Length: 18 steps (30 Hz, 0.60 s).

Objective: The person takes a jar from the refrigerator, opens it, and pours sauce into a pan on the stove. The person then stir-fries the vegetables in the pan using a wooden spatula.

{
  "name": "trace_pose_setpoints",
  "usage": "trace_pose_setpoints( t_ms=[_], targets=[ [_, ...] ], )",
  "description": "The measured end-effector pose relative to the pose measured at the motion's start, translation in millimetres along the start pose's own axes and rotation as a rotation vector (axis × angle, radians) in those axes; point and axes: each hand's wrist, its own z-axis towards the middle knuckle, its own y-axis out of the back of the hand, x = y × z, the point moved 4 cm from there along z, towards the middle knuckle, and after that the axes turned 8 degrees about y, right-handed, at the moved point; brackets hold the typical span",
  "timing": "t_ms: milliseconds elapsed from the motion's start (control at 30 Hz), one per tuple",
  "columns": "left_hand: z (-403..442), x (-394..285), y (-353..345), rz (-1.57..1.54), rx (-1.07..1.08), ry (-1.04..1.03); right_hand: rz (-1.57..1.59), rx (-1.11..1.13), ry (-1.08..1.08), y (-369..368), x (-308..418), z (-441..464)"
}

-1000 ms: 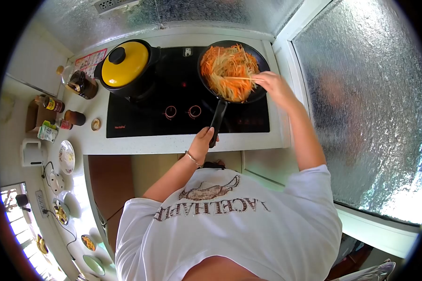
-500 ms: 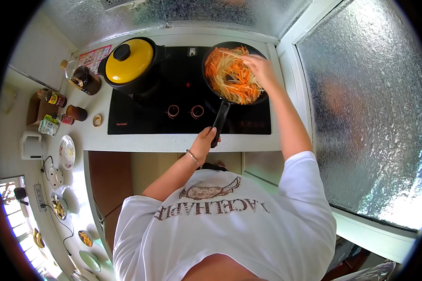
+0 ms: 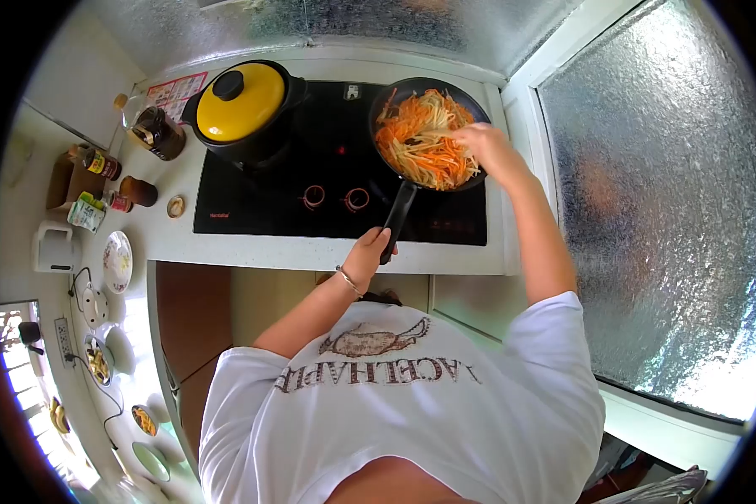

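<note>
My left hand [image 3: 368, 255] is wrapped round the black handle [image 3: 400, 217] of a frying pan [image 3: 475, 107] on the right of the cooktop. Shredded carrot and pale shreds [image 3: 424, 151], perhaps potato, fill much of the pan. Over the pan's right side, my right hand [image 3: 485, 148] is closed on chopsticks [image 3: 442, 133], whose light, thin tips reach into the shreds and are hard to tell from them.
A black pot [image 3: 265, 151] with a yellow lid [image 3: 244, 101] stands on the cooktop's [image 3: 269, 210] left. Further left are a jug of dark liquid [image 3: 158, 133], sauce bottles [image 3: 101, 163] and a patterned plate [image 3: 118, 262]. A textured glass panel [image 3: 655, 210] rises at the right.
My right hand has moved right and down over the pan, drawing the chopsticks along. The shreds lie differently, with more pale ones on top. My left hand keeps its hold on the handle.
</note>
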Motion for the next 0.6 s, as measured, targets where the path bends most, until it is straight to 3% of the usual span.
trace_pose_setpoints(
  t_ms=[67, 133, 200, 267, 333, 400, 533, 600],
  targets=[
    [-0.2, 0.0, 1.6, -0.011, -0.007, 0.001, -0.017, 0.013, -0.058, 0.6, -14.4, 3.4],
    [1.0, 1.1, 0.9, -0.028, -0.009, 0.006, 0.081, -0.231, -0.108, 9.5, -18.0, 4.7],
    [1.4, 0.7, 2.0, 0.015, 0.021, -0.022, 0.040, -0.278, -0.043, -12.9, -27.7, 5.9],
    [-1.8, -0.6, 1.2, -0.004, 0.006, -0.002, 0.116, -0.118, 0.009, -33.0, -23.9, 8.6],
    [-1.1, -1.6, 0.9, -0.032, -0.008, 0.014, 0.070, -0.109, 0.060, -13.3, -7.2, 0.2],
    [0.1, -0.2, 0.7, -0.020, -0.012, 0.013, 0.026, 0.137, 0.003, 10.0, 11.2, -7.9],
    [-0.8, -1.6, 0.5, -0.015, 0.012, -0.017, 0.013, 0.214, 0.021, 15.8, 8.1, -8.6],
    [-0.7, -0.7, 0.6, -0.007, -0.002, -0.012, -0.014, 0.107, 0.038, 8.1, 3.3, 0.6]
  ],
)
